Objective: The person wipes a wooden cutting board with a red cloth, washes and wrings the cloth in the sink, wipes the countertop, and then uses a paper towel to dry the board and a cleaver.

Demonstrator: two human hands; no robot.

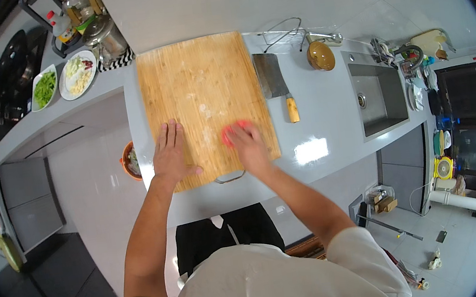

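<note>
A large wooden cutting board (207,76) lies on the grey counter, with pale smears along its middle. My left hand (170,154) rests flat on the board's left front part, fingers slightly apart, holding nothing. Toward the board's right front, my right hand (248,145) is closed over a red cloth or pad (228,136) pressed on the wood; the hand hides much of it and is a little blurred. Just right of the board lies a cleaver (270,75) with a wooden handle.
Beyond the cleaver are a wire rack (284,36), a brown ladle bowl (320,56) and a sink (381,95). At the left stand plates of chopped greens (45,88) and chopped aromatics (78,76), beside a metal pot (106,37). An orange bowl (125,162) sits below the counter's left edge.
</note>
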